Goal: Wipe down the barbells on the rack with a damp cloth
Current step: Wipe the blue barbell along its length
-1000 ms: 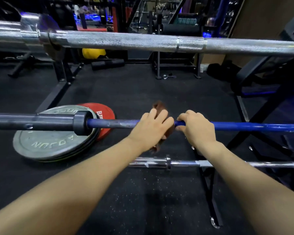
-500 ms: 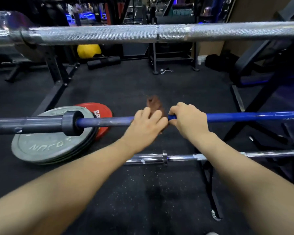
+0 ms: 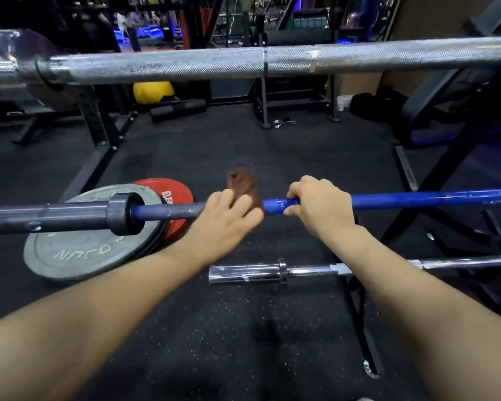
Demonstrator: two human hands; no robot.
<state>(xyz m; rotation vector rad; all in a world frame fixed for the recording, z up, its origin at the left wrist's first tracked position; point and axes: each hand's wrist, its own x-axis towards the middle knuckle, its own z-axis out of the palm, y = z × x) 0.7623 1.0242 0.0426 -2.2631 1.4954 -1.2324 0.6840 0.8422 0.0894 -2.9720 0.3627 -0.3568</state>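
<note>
On the blue bar (image 3: 417,199), mid-shaft, both hands sit side by side with bare forearms reaching in from below. Left hand (image 3: 229,217) is curled over the bar, knuckles up, fingers closed around a brown cloth (image 3: 243,185); the cloth is pressed to the bar under the palm, with a rumpled end sticking up past the fingers on the far side. Right hand (image 3: 320,205) grips the bare bar just right of the cloth, fingers wrapped over the top, thumb under; a short stretch of blue shaft shows between the two hands.

Blue bar: smooth painted round shaft, paint worn to grey left of the left hand, running level across the view. Its left end widens into a dull grey collar and sleeve (image 3: 70,218).

Above the blue bar, nearer the camera, a steel bar (image 3: 185,65), bright, with diamond knurling and smooth ring marks. Below the blue bar, a chrome bar (image 3: 301,270), polished, short sleeve end pointing left, partly behind the right forearm.

Under the blue bar's sleeve, on the floor (image 3: 243,328): a grey plate (image 3: 84,253), flat, round, raised lettering, overlapping a red plate (image 3: 174,195). Floor is black speckled rubber.
</note>
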